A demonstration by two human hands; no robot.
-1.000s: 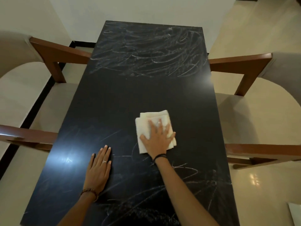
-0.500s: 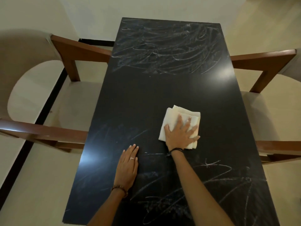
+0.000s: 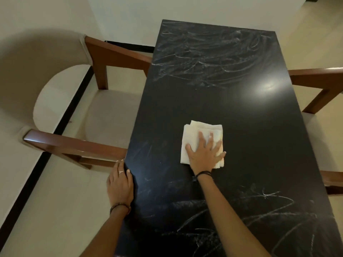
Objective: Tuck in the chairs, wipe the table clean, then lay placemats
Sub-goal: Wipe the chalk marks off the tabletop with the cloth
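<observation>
My left hand (image 3: 120, 184) has slid off to the tabletop's (image 3: 246, 145) edge at 9 o'clock since a moment ago, fingers flat and straight, holding nothing. My right hand (image 3: 204, 154) is spread flat, pressing the white cloth (image 3: 196, 134) near the middle. White scribbles (image 3: 259, 199) lie near me and at 12 o'clock. One chair (image 3: 78, 112) sits at 9 o'clock, another chair (image 3: 319, 82) at 3 o'clock, arms reaching under the tabletop.

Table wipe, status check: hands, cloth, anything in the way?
Right hand flat on cloth, mid-table. Left hand braced on table left edge. Chalky marks remain far and near; nothing in the way.
</observation>
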